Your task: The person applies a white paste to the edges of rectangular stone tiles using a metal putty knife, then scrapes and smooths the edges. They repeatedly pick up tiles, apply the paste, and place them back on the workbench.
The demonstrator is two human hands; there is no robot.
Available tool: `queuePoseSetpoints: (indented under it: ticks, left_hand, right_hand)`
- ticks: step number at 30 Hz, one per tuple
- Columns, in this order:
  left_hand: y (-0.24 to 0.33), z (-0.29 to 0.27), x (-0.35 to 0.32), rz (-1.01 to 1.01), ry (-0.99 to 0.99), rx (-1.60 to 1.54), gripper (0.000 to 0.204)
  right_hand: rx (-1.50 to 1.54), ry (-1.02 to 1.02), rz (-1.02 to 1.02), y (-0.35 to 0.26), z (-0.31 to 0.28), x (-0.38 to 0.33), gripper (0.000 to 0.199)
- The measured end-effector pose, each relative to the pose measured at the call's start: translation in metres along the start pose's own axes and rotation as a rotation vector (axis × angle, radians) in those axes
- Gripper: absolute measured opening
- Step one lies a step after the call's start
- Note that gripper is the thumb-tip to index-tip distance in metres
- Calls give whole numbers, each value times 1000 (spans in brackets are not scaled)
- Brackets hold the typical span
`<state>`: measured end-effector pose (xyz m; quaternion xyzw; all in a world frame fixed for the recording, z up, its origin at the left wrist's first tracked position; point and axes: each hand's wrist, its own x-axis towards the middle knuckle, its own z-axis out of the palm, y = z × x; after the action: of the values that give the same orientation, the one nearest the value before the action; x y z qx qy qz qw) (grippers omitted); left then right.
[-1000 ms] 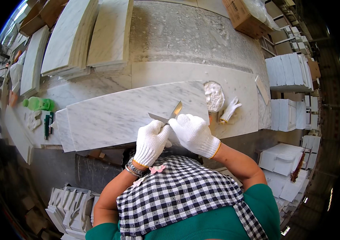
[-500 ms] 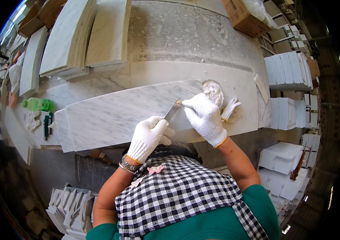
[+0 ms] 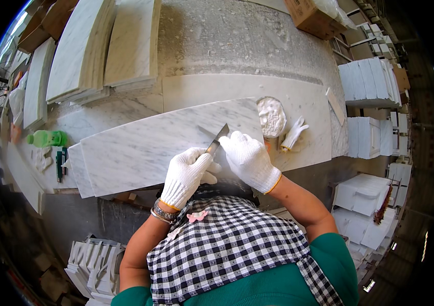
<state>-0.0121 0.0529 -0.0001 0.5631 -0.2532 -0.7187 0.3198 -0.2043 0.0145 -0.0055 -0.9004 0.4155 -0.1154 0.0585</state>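
Note:
My left hand [image 3: 189, 173], in a white knit glove, is closed around a putty knife [image 3: 218, 141] whose blade points up and right. My right hand [image 3: 247, 158], gloved likewise, is closed beside it. A second thin dark blade [image 3: 207, 131] reaches left from the right fingers and crosses the first; its handle is hidden in the glove. Both hands are above the near edge of a grey-veined white marble slab [image 3: 150, 143]. Just past the slab's right end sits a round container of white paste [image 3: 271, 117].
A spare white glove [image 3: 294, 133] lies right of the paste. Leftward are a green bottle [image 3: 48, 138], dark green box cutters [image 3: 60, 164] and a crumpled white glove [image 3: 42, 159]. Marble slabs [image 3: 82, 51] are stacked at the far left. A cardboard box [image 3: 313, 19] stands far right.
My right hand has moved a little left and down, away from the paste, uncovering the container. The putty knife in my left hand has turned slightly more upright, and a second blade now shows crossing it.

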Motion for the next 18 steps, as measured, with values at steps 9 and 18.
queuePoseSetpoints:
  ticks: [9, 18]
  left_hand:
    - [-7, 4, 0, 84, 71, 111, 31]
    - [-13, 10, -3, 164, 131, 161, 28]
  right_hand:
    - [58, 48, -135, -1, -4, 6, 19]
    - [36, 49, -140, 12, -4, 8, 22]
